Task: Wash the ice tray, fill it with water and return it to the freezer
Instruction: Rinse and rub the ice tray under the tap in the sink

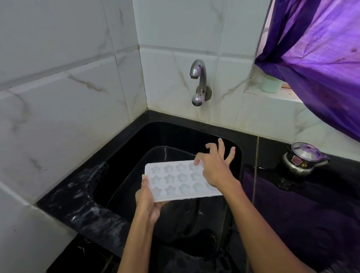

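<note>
A white ice tray (176,180) with star and flower shaped cells is held level over the black sink (122,158). My left hand (147,200) grips its near left corner from below, thumb on the rim. My right hand (216,167) rests on the tray's far right part, thumb pressed into a cell and the other fingers spread apart. A steel tap (198,74) juts from the tiled wall above the sink; no water runs from it.
White marble-look tiles form the corner behind the sink. A black counter (79,205) surrounds it. A steel pressure cooker (304,158) stands on the counter at right. A purple curtain (323,49) hangs over a sill holding a pale green cup (271,84).
</note>
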`<state>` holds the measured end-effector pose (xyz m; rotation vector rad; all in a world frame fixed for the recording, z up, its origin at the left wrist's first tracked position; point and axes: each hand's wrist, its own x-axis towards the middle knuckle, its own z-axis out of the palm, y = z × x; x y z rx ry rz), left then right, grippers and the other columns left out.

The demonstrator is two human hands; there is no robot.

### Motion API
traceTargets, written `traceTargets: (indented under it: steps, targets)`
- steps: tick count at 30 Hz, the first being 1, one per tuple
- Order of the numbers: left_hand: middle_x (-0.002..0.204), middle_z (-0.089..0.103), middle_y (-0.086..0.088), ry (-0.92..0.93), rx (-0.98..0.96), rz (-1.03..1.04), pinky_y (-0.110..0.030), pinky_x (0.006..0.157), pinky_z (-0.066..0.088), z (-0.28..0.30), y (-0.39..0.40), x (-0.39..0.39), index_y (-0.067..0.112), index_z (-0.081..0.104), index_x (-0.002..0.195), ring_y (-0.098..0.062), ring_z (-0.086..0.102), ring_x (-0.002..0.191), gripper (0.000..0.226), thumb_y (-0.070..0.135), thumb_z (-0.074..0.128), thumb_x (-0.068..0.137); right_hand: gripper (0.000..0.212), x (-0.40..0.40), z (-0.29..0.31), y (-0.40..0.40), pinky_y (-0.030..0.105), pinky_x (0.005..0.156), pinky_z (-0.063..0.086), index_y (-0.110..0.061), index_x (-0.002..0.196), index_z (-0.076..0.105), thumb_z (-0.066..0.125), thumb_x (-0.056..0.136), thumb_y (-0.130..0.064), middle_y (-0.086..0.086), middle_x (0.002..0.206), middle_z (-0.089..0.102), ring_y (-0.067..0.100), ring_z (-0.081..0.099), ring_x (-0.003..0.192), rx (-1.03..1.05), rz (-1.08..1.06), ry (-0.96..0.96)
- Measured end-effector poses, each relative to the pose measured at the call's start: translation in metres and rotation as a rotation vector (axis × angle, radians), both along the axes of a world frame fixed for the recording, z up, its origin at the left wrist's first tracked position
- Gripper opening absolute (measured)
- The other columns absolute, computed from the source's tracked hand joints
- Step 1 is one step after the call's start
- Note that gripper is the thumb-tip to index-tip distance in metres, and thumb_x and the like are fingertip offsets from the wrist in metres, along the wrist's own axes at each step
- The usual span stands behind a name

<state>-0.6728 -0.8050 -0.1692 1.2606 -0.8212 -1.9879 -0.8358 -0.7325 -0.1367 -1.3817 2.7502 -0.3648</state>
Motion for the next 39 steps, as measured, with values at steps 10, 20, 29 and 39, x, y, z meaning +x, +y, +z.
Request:
traceTargets:
  steps: [10,20,29,39]
  targets:
    - [0.093,0.07,-0.013,-0.021,-0.008,-0.004,-0.046,0.07,0.055,0.0,0.003,-0.003,0.01,0.06,0.094,-0.032,0.068,0.086,0.043,0.044,0.034,0.1,0.069,0.004,-0.008,-0.001,0.062,0.105,-0.021,-0.035,0.115,0.065,0.05,0.076,0.02,0.012,0.156,0.013,0.039,-0.021,0.143,0.089,0.036,0.025]
    - [0.093,0.07,-0.014,-0.033,-0.023,0.016,-0.046,0.07,0.055,-0.001,0.007,-0.004,0.01,0.06,0.094,-0.032,0.068,0.086,0.043,0.043,0.034,0.1,0.068,0.004,-0.01,0.001,0.062,0.106,-0.02,-0.035,0.117,0.065,0.05,0.078,0.019,0.01,0.155,0.017,0.037,-0.019,0.144,0.082,0.031,0.007]
    - [0.092,0.07,-0.013,-0.026,-0.036,0.025,-0.047,0.071,0.056,0.001,0.004,-0.004,0.01,0.061,0.092,-0.032,0.068,0.086,0.043,0.043,0.035,0.1,0.07,0.007,-0.009,-0.001,0.063,0.105,-0.02,-0.037,0.117,0.063,0.05,0.077,0.019,0.008,0.153,0.018,0.037,-0.019,0.144,0.083,0.042,0.047]
    - [0.092,0.071,-0.013,-0.024,-0.039,0.006,-0.049,0.075,0.056,-0.002,0.005,-0.004,0.011,0.061,0.093,-0.031,0.069,0.086,0.043,0.044,0.033,0.1,0.068,0.008,-0.012,0.001,0.061,0.104,-0.023,-0.032,0.113,0.065,0.048,0.074,0.021,0.008,0.152,0.02,0.037,-0.018,0.144,0.095,0.049,0.032]
